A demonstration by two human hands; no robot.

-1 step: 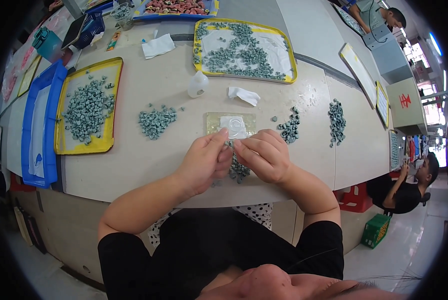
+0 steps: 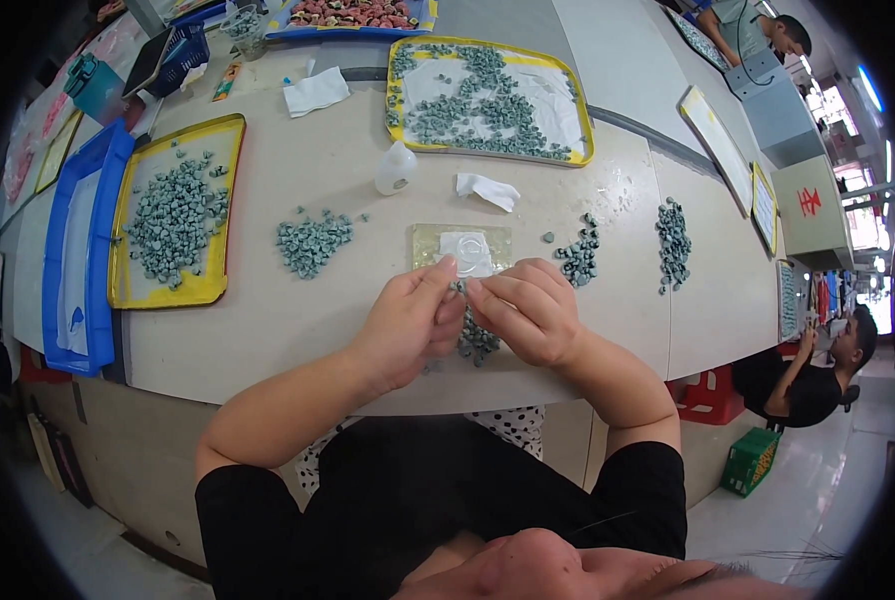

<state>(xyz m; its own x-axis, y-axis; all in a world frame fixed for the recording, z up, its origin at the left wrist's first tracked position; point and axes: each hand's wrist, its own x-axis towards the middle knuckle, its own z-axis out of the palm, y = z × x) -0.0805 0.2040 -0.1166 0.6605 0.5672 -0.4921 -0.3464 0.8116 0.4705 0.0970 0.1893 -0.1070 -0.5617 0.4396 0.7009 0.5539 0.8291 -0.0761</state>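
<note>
My left hand [image 2: 413, 325] and my right hand [image 2: 530, 312] meet at the fingertips over the near middle of the table. Pinched between them is a small grey-green piece [image 2: 458, 287], too small to make out in detail. Just beneath my hands lies a pile of similar grey-green pieces [image 2: 480, 345], partly hidden by my fingers. Right beyond the fingertips, a clear yellowish block [image 2: 501, 242] bears a white square with a round transparent disc [image 2: 471, 254] on it.
Loose piles of pieces lie left [image 2: 313, 243] and right [image 2: 580, 258], with another farther right [image 2: 674, 246]. Yellow-rimmed trays [image 2: 230, 205] hold more, beside a blue bin [image 2: 118, 165]. A white bottle [image 2: 396, 170] and tissue [image 2: 488, 190] stand beyond the block. Co-workers sit at right.
</note>
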